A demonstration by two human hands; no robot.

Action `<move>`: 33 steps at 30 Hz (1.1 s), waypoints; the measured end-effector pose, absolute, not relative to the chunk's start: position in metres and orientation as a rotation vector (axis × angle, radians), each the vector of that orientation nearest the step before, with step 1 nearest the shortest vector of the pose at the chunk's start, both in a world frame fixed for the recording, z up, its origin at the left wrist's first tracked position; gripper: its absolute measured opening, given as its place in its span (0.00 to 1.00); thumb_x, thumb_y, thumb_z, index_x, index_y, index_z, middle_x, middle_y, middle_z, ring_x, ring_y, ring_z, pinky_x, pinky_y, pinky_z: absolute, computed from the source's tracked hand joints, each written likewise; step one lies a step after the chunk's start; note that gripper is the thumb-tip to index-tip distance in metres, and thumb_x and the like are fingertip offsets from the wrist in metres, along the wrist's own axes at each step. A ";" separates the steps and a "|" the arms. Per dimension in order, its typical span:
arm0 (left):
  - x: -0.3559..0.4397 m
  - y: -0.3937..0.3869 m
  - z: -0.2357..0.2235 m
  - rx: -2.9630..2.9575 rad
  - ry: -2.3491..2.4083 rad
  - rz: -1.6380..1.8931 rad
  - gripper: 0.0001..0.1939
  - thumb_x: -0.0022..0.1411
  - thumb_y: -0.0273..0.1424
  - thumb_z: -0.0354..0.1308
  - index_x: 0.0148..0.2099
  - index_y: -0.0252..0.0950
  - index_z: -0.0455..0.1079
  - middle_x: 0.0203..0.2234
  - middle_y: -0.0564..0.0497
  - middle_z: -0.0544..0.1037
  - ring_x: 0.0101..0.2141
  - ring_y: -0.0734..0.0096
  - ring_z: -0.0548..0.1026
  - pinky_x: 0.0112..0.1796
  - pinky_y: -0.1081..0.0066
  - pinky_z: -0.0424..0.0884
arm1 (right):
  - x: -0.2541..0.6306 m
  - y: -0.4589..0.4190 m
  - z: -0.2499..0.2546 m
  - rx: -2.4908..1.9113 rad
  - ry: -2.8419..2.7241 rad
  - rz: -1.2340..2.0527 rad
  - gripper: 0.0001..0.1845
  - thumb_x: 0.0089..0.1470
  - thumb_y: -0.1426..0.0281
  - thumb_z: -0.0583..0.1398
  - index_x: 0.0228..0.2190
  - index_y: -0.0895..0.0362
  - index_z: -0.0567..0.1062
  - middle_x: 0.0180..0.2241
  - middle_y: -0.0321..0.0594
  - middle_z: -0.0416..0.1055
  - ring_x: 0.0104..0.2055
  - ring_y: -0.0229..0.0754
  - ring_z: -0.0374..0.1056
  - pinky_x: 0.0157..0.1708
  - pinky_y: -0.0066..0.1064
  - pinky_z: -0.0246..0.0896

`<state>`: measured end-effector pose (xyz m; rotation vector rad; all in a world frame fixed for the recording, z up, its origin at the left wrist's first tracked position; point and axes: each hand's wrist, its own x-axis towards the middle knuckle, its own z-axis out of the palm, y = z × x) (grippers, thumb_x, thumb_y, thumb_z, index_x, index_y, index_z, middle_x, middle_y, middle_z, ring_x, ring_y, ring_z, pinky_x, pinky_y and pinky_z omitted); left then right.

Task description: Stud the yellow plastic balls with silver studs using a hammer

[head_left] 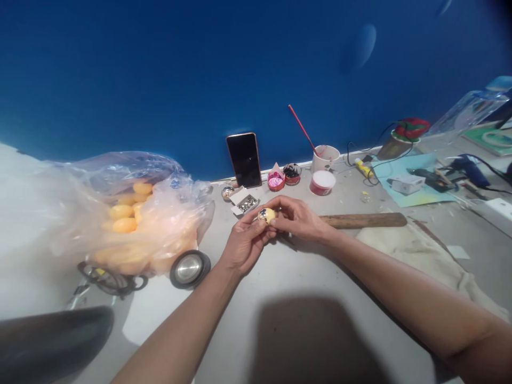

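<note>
Both hands meet over the grey work surface (280, 298). My left hand (244, 240) pinches a small yellow ball (266, 215) with dark markings between thumb and fingers. My right hand (298, 218) closes on the same ball from the right, fingers curled over its top. Just behind the hands lies a small open box of metal pins (245, 202).
A clear plastic bag of yellow balls (132, 213) sits at left beside a round metal lid (189, 268). A phone (244, 160) leans on the blue wall. Small paint pots (276, 181), a cup with a red brush (325, 156), a wooden stick (362, 220) and tools lie right.
</note>
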<state>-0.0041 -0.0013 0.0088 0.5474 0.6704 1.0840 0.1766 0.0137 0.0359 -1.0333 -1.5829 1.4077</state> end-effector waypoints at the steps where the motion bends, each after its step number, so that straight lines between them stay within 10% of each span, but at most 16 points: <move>1: -0.004 -0.001 0.008 0.545 0.679 1.095 0.29 0.49 0.28 0.80 0.54 0.32 0.79 0.37 0.47 0.85 0.30 0.75 0.81 0.36 0.75 0.79 | 0.177 0.014 0.036 -1.032 -1.596 1.413 0.16 0.53 0.69 0.66 0.45 0.57 0.78 0.28 0.35 0.75 0.26 0.38 0.69 0.23 0.27 0.63; 33: -0.001 -0.002 0.008 0.612 0.742 1.118 0.29 0.46 0.29 0.81 0.52 0.30 0.82 0.32 0.45 0.85 0.27 0.72 0.82 0.34 0.74 0.80 | 0.179 0.017 0.037 -1.016 -1.509 1.485 0.14 0.56 0.65 0.67 0.42 0.59 0.80 0.30 0.38 0.77 0.28 0.38 0.71 0.25 0.28 0.65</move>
